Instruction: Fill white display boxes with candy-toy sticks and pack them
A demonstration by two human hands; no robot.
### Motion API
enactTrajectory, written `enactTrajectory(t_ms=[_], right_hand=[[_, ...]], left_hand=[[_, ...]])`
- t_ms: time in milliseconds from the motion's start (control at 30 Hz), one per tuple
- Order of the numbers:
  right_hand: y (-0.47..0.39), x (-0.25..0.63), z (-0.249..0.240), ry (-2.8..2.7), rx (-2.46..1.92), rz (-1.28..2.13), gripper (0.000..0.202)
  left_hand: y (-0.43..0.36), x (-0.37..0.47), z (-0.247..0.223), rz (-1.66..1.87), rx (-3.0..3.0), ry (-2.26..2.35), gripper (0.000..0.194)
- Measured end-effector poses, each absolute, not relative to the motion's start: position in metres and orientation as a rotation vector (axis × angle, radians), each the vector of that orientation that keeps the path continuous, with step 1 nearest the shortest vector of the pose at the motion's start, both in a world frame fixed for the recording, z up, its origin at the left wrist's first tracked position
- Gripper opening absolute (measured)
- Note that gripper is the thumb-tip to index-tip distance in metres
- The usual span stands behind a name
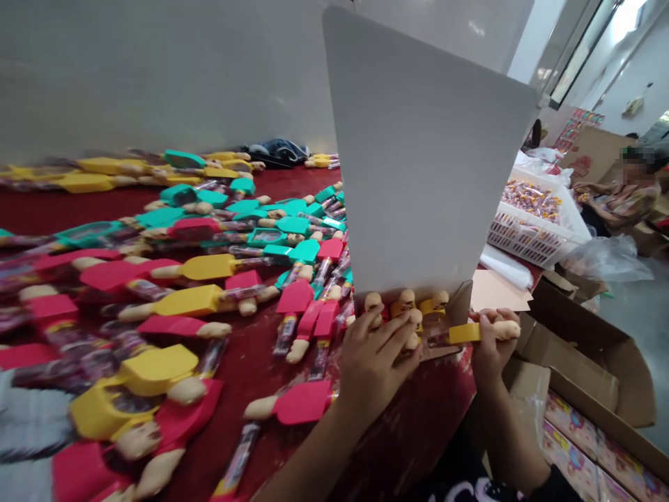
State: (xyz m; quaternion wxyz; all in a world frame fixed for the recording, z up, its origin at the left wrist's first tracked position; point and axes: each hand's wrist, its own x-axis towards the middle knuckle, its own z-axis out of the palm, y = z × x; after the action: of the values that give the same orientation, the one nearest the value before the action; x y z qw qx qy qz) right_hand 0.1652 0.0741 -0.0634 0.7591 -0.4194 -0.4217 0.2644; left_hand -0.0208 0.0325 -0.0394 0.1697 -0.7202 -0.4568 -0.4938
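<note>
A display box with a tall grey-white raised lid (428, 153) stands on the red table, its low tray (458, 307) holding several toys with beige fist-shaped ends (408, 300). My left hand (373, 359) lies over the front of this tray, fingers stretched and apart, touching the beige ends. To the right of the box, my right hand (490, 348) is closed round a yellow plastic toy (465, 333). Its beige end sticks out to the right, and its clear tube points left towards the tray.
Red, yellow and green toys (196, 300) with wrapped candy tubes cover the table (293, 460) on the left. A white basket (533, 233) of small packs stands at the back right. Below it are an open carton (580, 348) and printed boxes (601, 446). Another person (630, 188) sits beyond.
</note>
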Motion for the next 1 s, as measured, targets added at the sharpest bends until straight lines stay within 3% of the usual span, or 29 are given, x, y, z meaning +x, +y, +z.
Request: enactTrajectory(t_ms=[300,667,1000], right_hand=[[0.068,0.143,-0.092,-1.368,-0.868,0.214,0.017],[0.085,0.14,-0.075,-1.339,-1.097,0.318,0.014],[0.09,0.129,-0.064,-1.565,-0.945,0.147,0.017]], left_hand=[[0.032,-0.024,-0.041,-1.392,-2.038,-1.281,0.023],[0.032,-0.024,-0.043,-1.38,-2.018,-1.3,0.028],[0.032,-0.022,-0.044,-1.384,-2.004,-1.287,0.026]])
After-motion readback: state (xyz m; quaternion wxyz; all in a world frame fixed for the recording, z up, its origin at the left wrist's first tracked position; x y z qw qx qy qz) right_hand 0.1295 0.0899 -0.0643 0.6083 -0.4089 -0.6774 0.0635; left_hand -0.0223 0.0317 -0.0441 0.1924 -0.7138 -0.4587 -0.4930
